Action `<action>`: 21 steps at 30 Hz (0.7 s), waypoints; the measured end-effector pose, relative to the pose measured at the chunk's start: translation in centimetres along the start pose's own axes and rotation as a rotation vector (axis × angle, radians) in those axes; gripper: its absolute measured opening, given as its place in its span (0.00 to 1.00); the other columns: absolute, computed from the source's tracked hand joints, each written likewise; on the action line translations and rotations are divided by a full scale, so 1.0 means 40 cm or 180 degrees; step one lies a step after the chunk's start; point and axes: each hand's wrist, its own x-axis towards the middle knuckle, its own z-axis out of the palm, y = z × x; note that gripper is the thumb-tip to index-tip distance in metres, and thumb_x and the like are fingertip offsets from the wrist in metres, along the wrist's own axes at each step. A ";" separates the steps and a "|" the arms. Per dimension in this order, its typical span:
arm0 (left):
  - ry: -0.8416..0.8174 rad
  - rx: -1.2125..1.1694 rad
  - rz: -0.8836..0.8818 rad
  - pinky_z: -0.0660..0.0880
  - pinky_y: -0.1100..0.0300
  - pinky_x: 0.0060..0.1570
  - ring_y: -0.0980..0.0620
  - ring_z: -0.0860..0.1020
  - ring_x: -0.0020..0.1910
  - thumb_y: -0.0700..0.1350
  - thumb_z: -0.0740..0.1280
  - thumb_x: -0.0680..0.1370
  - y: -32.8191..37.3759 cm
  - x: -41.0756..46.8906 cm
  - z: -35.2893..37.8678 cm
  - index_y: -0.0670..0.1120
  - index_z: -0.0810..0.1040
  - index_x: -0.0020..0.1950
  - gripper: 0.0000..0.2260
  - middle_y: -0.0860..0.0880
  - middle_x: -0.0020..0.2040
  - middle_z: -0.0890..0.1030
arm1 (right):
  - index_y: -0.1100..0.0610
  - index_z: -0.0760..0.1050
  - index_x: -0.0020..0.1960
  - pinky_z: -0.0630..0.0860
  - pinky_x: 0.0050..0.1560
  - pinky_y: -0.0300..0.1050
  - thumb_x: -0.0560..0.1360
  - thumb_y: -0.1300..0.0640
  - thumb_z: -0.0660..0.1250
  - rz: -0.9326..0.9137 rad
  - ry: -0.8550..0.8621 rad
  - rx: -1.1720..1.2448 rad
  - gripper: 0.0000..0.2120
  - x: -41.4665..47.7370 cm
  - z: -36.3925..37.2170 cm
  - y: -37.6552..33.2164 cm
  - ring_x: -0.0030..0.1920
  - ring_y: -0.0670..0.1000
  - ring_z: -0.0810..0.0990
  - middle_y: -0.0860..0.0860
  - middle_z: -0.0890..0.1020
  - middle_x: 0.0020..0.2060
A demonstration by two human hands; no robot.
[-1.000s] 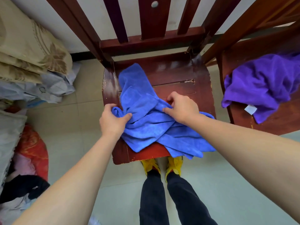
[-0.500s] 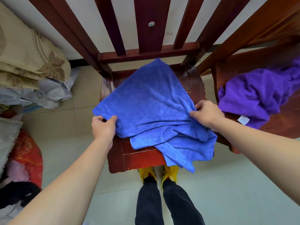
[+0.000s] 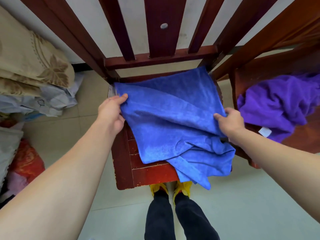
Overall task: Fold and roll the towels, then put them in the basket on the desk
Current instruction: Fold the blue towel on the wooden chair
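Blue fleecy towel (image 3: pixel 169 118), rumpled on a lacquered wooden chair (image 3: pixel 149 175), pinched by left hand (image 3: pixel 111 113) and right hand (image 3: pixel 230 121).

red chair (image 3: pixel 152 174) before me | white wall (image 3: pixel 136 23) behind it | pale tiled floor (image 3: pixel 251 205) beneath | second chair (image 3: pixel 259 84) right of it | bedding (image 3: pixel 34 61) left of it

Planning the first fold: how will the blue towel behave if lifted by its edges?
Likely floppy: the blue towel sags in folds over the front edge of the chair seat. Probably light: the left hand and right hand hold its edges with only a pinch.
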 end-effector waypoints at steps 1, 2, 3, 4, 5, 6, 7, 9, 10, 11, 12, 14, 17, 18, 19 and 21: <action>-0.0033 0.0038 -0.0009 0.81 0.54 0.45 0.43 0.80 0.57 0.39 0.70 0.74 -0.004 -0.004 0.012 0.37 0.72 0.66 0.21 0.40 0.60 0.80 | 0.56 0.76 0.46 0.73 0.48 0.50 0.73 0.51 0.70 0.0005 -0.0111 0.0069 0.09 0.001 0.000 0.003 0.50 0.61 0.79 0.58 0.82 0.45; -0.0001 0.0199 -0.0006 0.80 0.55 0.43 0.44 0.81 0.52 0.38 0.70 0.73 -0.013 -0.005 0.023 0.38 0.74 0.63 0.19 0.41 0.57 0.81 | 0.56 0.76 0.44 0.74 0.48 0.51 0.71 0.49 0.71 -0.0015 -0.0180 0.0170 0.10 0.006 0.002 -0.004 0.48 0.60 0.80 0.57 0.82 0.44; 0.0138 0.0463 0.0054 0.80 0.55 0.41 0.46 0.82 0.47 0.36 0.70 0.72 -0.020 -0.007 0.037 0.40 0.76 0.57 0.14 0.43 0.52 0.83 | 0.56 0.76 0.44 0.76 0.48 0.52 0.70 0.49 0.72 -0.0059 -0.0220 0.0293 0.12 0.016 0.004 -0.018 0.47 0.59 0.80 0.56 0.82 0.43; 0.0320 0.0722 0.0183 0.79 0.56 0.39 0.48 0.81 0.41 0.32 0.70 0.72 -0.023 -0.009 0.051 0.43 0.75 0.49 0.10 0.45 0.46 0.82 | 0.58 0.76 0.43 0.77 0.49 0.54 0.69 0.49 0.72 -0.0138 -0.0220 0.0424 0.13 0.029 0.009 -0.037 0.46 0.59 0.80 0.56 0.83 0.42; 0.0473 0.0915 0.0359 0.78 0.58 0.36 0.50 0.80 0.38 0.30 0.68 0.71 -0.014 -0.005 0.062 0.45 0.73 0.43 0.11 0.47 0.41 0.81 | 0.59 0.76 0.43 0.78 0.49 0.56 0.68 0.50 0.72 -0.0220 -0.0207 0.0530 0.13 0.046 0.015 -0.058 0.45 0.59 0.80 0.57 0.83 0.42; 0.0607 0.1004 0.0531 0.78 0.60 0.33 0.51 0.79 0.37 0.28 0.66 0.71 0.004 0.006 0.071 0.46 0.72 0.41 0.13 0.48 0.39 0.79 | 0.59 0.77 0.43 0.78 0.50 0.57 0.68 0.52 0.71 -0.0305 -0.0191 0.0618 0.11 0.064 0.022 -0.081 0.44 0.59 0.80 0.58 0.83 0.43; 0.0697 0.0929 0.0655 0.77 0.61 0.32 0.51 0.79 0.37 0.28 0.65 0.71 0.028 0.026 0.076 0.46 0.73 0.41 0.13 0.48 0.39 0.79 | 0.57 0.77 0.43 0.78 0.50 0.56 0.69 0.54 0.71 -0.0385 -0.0162 0.0682 0.07 0.079 0.026 -0.103 0.43 0.57 0.80 0.58 0.83 0.43; 0.0759 0.0599 0.0738 0.79 0.59 0.34 0.47 0.81 0.43 0.28 0.63 0.70 0.071 0.063 0.080 0.42 0.77 0.48 0.12 0.45 0.44 0.81 | 0.54 0.77 0.44 0.78 0.51 0.55 0.70 0.57 0.69 -0.0471 -0.0108 0.0918 0.04 0.102 0.032 -0.135 0.45 0.56 0.80 0.57 0.83 0.44; 0.0784 0.0521 0.0707 0.80 0.58 0.36 0.45 0.82 0.46 0.28 0.63 0.70 0.078 0.072 0.076 0.40 0.78 0.51 0.14 0.43 0.47 0.82 | 0.53 0.76 0.42 0.79 0.51 0.55 0.69 0.57 0.69 -0.0432 -0.0106 0.1065 0.03 0.105 0.035 -0.147 0.46 0.56 0.81 0.56 0.83 0.43; 0.0783 0.0520 0.0630 0.80 0.58 0.37 0.45 0.82 0.47 0.30 0.63 0.70 0.073 0.066 0.071 0.40 0.78 0.54 0.15 0.42 0.50 0.83 | 0.52 0.75 0.40 0.79 0.50 0.55 0.68 0.56 0.70 -0.0342 -0.0115 0.1200 0.04 0.104 0.035 -0.153 0.45 0.56 0.81 0.54 0.82 0.42; 0.0775 0.0547 0.0545 0.80 0.59 0.35 0.46 0.83 0.46 0.32 0.65 0.71 0.056 0.052 0.063 0.41 0.77 0.55 0.14 0.43 0.51 0.83 | 0.52 0.74 0.38 0.78 0.48 0.54 0.68 0.54 0.71 -0.0212 -0.0138 0.1292 0.06 0.095 0.031 -0.156 0.43 0.55 0.80 0.53 0.81 0.40; 0.0781 0.0560 0.0361 0.77 0.61 0.32 0.49 0.82 0.43 0.39 0.70 0.73 -0.001 0.012 0.045 0.43 0.75 0.54 0.11 0.45 0.50 0.82 | 0.52 0.70 0.34 0.74 0.40 0.50 0.67 0.50 0.74 0.0052 -0.0242 0.1339 0.14 0.072 0.023 -0.140 0.37 0.53 0.76 0.52 0.77 0.35; 0.0756 0.0745 0.0312 0.76 0.63 0.32 0.51 0.81 0.38 0.41 0.74 0.72 -0.095 -0.055 0.024 0.45 0.73 0.44 0.10 0.46 0.44 0.81 | 0.57 0.74 0.37 0.70 0.34 0.46 0.68 0.49 0.75 0.0282 -0.0676 0.1226 0.14 0.036 0.019 -0.091 0.33 0.51 0.74 0.53 0.75 0.33; 0.0614 0.0909 0.0237 0.75 0.64 0.30 0.51 0.80 0.36 0.39 0.74 0.72 -0.120 -0.072 0.022 0.45 0.74 0.42 0.08 0.47 0.42 0.81 | 0.61 0.77 0.41 0.72 0.33 0.45 0.70 0.52 0.74 0.0298 -0.0856 0.1212 0.13 0.028 0.020 -0.078 0.33 0.52 0.76 0.55 0.76 0.35; 0.0514 0.1034 0.0174 0.76 0.64 0.29 0.51 0.80 0.35 0.38 0.72 0.73 -0.133 -0.079 0.019 0.45 0.75 0.40 0.07 0.47 0.40 0.81 | 0.66 0.78 0.44 0.73 0.33 0.45 0.71 0.55 0.73 0.0248 -0.0961 0.1248 0.13 0.024 0.023 -0.070 0.34 0.52 0.77 0.56 0.77 0.36; 0.0729 0.0917 0.0139 0.78 0.59 0.35 0.48 0.79 0.38 0.36 0.70 0.74 -0.123 -0.067 0.000 0.45 0.73 0.36 0.09 0.47 0.38 0.80 | 0.71 0.77 0.45 0.72 0.34 0.45 0.73 0.58 0.71 0.0018 -0.0818 0.1370 0.14 0.024 0.023 -0.076 0.36 0.52 0.74 0.56 0.76 0.36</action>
